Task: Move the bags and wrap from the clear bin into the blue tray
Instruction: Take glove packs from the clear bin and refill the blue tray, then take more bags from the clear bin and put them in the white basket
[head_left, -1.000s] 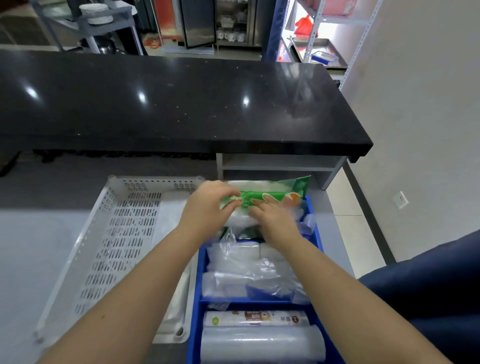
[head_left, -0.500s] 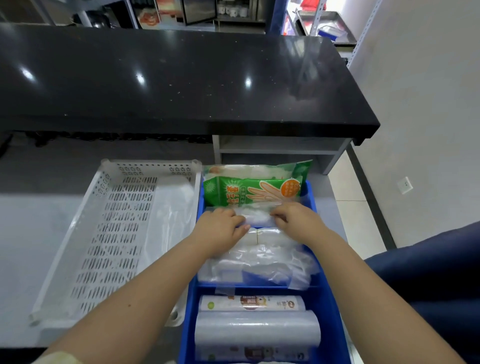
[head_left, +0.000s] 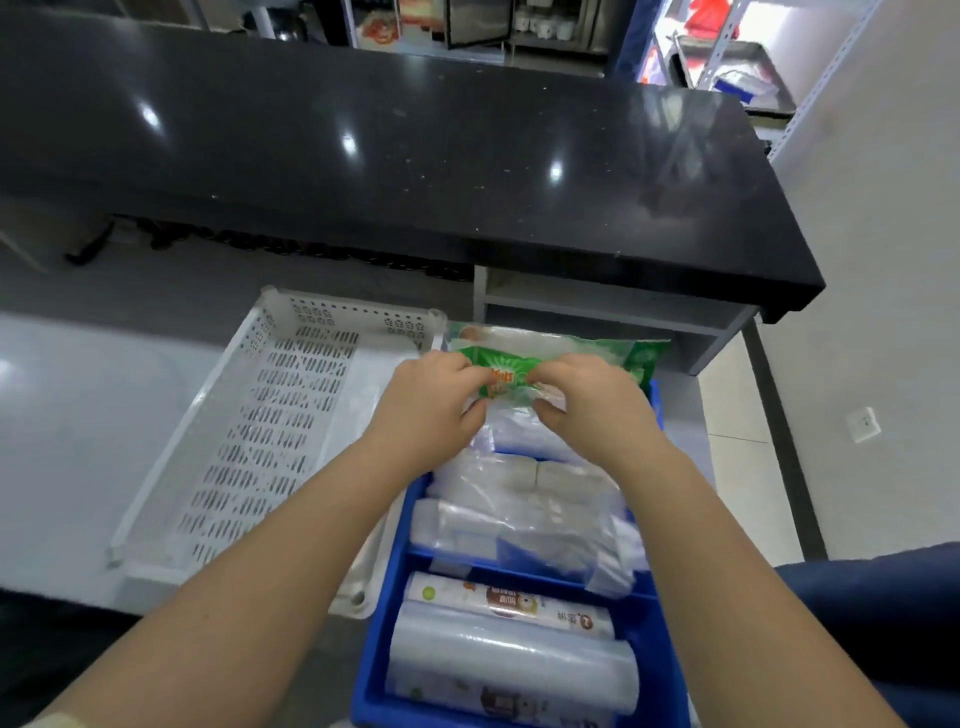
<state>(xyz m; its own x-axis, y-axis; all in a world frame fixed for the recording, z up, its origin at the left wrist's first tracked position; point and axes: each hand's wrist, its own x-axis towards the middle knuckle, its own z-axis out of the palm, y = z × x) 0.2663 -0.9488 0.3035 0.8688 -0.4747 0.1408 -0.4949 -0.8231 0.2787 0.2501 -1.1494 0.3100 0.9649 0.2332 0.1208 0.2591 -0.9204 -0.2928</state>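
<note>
head view: left hand (head_left: 426, 410) and right hand (head_left: 592, 405) both pinch green glove pack (head_left: 511, 375) at far end of blue tray (head_left: 387, 623). clear bags (head_left: 524, 509) lie just below wrists, wrap rolls (head_left: 511, 644) nearer still. white bin (head_left: 249, 431) left of left hand.

Two hands (head_left: 428, 402), two trays (head_left: 387, 597), perhaps three wrap rolls (head_left: 511, 662).

green packet (head_left: 524, 371): print blurred | wrap roll (head_left: 509, 605): label characters unreadable
</note>
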